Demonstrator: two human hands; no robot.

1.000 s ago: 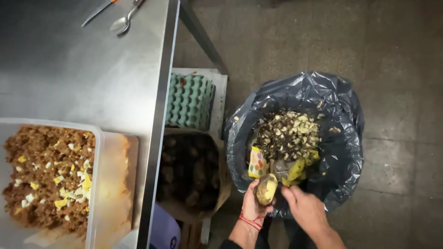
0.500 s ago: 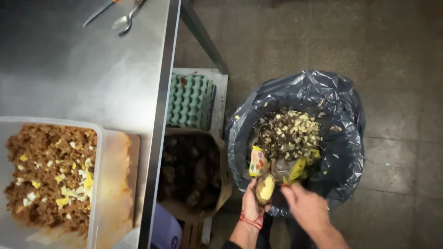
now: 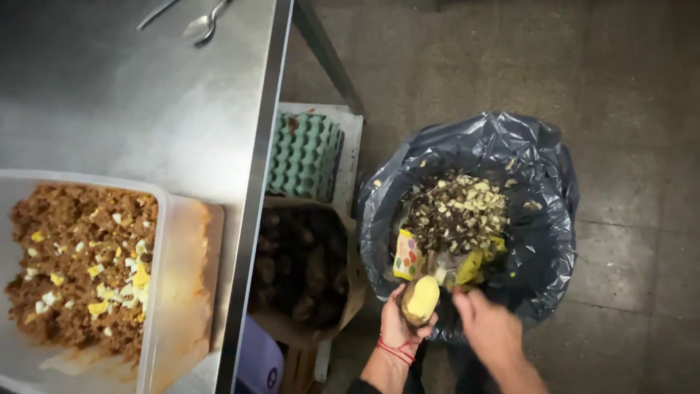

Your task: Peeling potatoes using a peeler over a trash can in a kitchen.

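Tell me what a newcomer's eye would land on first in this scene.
First, the black-lined bin on the floor at right, heaped with peelings, and just at its near edge the left hand holding a half-peeled potato, with the right hand beside it. Next, the clear tub of brown minced food dotted with yellow and white bits, on the steel table at left. Under the table sit a green egg tray and a sack of dark potatoes.
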